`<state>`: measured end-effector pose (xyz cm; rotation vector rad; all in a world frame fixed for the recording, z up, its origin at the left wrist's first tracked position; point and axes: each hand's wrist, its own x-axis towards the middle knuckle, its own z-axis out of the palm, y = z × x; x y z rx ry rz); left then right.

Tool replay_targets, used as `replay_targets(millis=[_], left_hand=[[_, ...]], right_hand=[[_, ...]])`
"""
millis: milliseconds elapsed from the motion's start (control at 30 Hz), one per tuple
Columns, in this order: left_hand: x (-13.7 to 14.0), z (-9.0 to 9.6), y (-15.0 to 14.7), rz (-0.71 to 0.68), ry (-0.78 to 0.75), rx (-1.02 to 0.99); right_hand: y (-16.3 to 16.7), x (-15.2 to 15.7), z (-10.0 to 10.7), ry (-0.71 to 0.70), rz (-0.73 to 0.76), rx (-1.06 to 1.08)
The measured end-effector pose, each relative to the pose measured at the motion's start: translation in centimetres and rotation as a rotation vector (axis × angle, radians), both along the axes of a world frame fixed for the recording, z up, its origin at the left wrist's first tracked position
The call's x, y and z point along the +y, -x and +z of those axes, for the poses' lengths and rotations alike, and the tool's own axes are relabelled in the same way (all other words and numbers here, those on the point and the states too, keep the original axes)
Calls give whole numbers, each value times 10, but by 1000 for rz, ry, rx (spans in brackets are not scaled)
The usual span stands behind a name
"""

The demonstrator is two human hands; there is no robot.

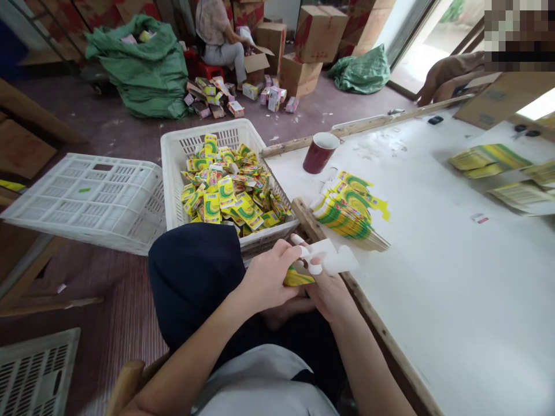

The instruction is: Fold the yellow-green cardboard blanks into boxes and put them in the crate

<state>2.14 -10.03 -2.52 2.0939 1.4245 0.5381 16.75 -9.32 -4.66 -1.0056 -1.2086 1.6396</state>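
Over my lap, at the table's edge, I hold a small yellow-green paperboard carton (336, 257) between both hands, its white inner side and flaps turned up. My left hand (272, 274) is closed around its yellow side. My right hand (330, 293) grips it from the other side, with white coverings on some fingertips. Just beyond, a fanned stack of flat printed cartons (347, 214) lies on the white table (455, 289). Left of the table stands a white plastic crate (170, 196) heaped with folded yellow-green cartons (225, 193).
A dark red mug (321, 152) stands near the table's far edge. More flat cartons (489, 159) lie at the right. An upturned white crate (87, 185) is at left. Behind are green sacks (143, 69), cardboard boxes (321, 32) and a seated person (221, 34). Another person sits at the far right.
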Motion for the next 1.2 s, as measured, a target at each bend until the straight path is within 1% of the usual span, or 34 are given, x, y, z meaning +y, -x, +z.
replay_targets(millis=[100, 167, 233, 267, 367, 400, 500, 600, 633, 667, 767, 800, 833, 900, 933, 967, 1067, 1200], left_hand=[[0, -3, -2, 54, 89, -107], [0, -6, -4, 89, 117, -175], [0, -9, -7, 145, 88, -202], [0, -9, -7, 177, 55, -190], [-2, -7, -3, 245, -25, -102], [-2, -6, 0, 258, -34, -80], [-3, 0, 11, 263, -37, -78], [-2, 2, 16, 228, -31, -145], [0, 1, 16, 247, -25, -190], [1, 0, 16, 297, -19, -253], [8, -6, 15, 582, 36, -552], [9, -8, 15, 665, 84, -684], [11, -10, 15, 719, 146, -822], [11, -11, 15, 754, 269, -1046], [11, -11, 14, 754, 315, -1109], [10, -10, 13, 752, 353, -1140], [7, -8, 10, 737, 436, -1136], [8, -9, 7, 739, 449, -1170]], right_hand=[[-3, -6, -3, -304, -61, -249], [-5, -10, -3, -502, -76, -425], [-7, -11, -3, -631, -110, -517], [-7, -11, -4, -664, -141, -530], [-11, -7, -8, -712, -250, -540], [-13, -5, -10, -741, -259, -552], [-19, -2, -19, -844, -172, -647], [-26, 3, -27, -874, -111, -753], [-29, 4, -28, -877, -115, -769], [-31, 6, -29, -884, -127, -773], [-34, 9, -26, -911, -178, -760], [-34, 9, -25, -913, -194, -758], [-33, 9, -24, -912, -208, -757], [-29, 7, -23, -913, -233, -758], [-27, 7, -24, -917, -243, -759], [-25, 6, -25, -922, -247, -763], [-22, 6, -28, -926, -210, -776], [-29, 9, -26, -930, -127, -749]])
